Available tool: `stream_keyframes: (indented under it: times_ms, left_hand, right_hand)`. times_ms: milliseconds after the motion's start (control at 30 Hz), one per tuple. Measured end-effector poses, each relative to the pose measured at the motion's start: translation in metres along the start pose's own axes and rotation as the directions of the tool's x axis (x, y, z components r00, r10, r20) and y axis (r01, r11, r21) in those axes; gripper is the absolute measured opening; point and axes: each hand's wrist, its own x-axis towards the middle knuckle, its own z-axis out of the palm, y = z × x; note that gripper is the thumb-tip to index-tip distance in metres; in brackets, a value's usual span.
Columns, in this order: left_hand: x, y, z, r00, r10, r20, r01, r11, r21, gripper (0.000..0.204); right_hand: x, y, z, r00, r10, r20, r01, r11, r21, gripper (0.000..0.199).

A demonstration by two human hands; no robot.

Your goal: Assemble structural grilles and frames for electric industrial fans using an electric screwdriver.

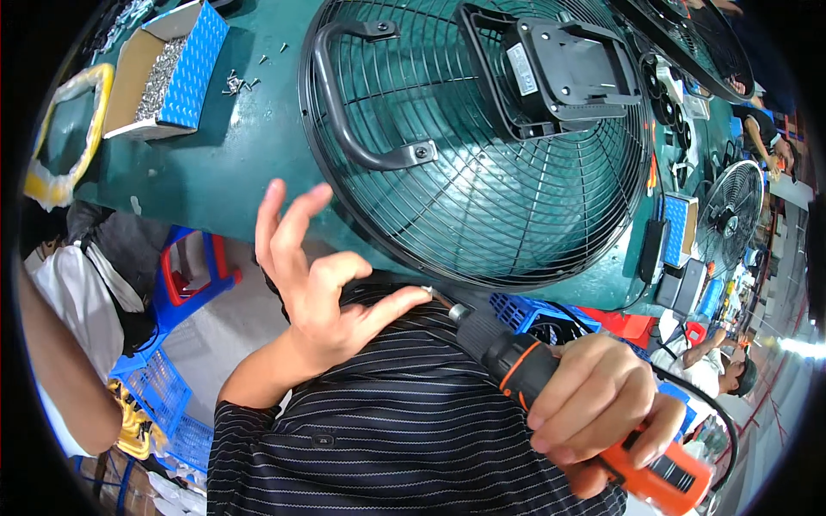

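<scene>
My right hand (594,404) is wrapped round an orange-and-black electric screwdriver (508,348), its bit pointing up and left. A small silvery piece, seemingly a screw, shows at the bit's tip. The thumb of my left hand (323,292) reaches to that tip and touches it; the other fingers are spread, the index bent. Just beyond both hands, a large black wire fan guard (508,215) lies on the green table. A curved black handle (340,120) is fastened to the guard's left side, and a black plastic housing (572,73) sits at its middle.
A blue-and-white box (194,73) full of screws stands at the far left, with loose screws (237,84) beside it. Near it lies a yellow tape roll (73,129). More fans (731,211) stand rightward. Stools (176,275) and blue crates (163,396) are below left. People sit nearby.
</scene>
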Motion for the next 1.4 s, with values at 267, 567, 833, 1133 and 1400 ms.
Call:
stream_keyframes:
  times_ms: [267,567,833,1133,1400]
  left_hand:
    - [0.002,-0.018,0.019,0.997,-0.017,-0.072,0.016,1.0,-0.009,0.069]
    - [0.0,-0.017,0.021,0.996,-0.072,0.046,0.067,0.992,0.103,0.076]
    - [-0.003,-0.016,0.02,0.989,-0.128,0.077,0.123,0.99,0.064,0.075]
    - [-0.005,-0.022,0.021,0.986,-0.154,0.061,0.153,0.988,0.011,0.071]
    - [-0.006,-0.022,0.02,0.984,-0.163,0.067,0.164,0.987,-0.004,0.07]
  right_hand:
    - [0.012,0.019,0.008,0.999,0.015,0.046,-0.014,1.0,-0.02,0.042]
    - [0.026,0.016,0.02,0.984,0.172,0.048,-0.163,0.974,-0.159,0.039]
    - [0.04,0.022,0.03,0.96,0.274,0.056,-0.251,0.933,-0.258,0.041]
    - [0.05,0.033,0.032,0.924,0.36,0.131,-0.32,0.913,-0.254,0.04]
    - [0.052,0.039,0.03,0.952,0.269,0.145,-0.242,0.953,-0.183,0.04]
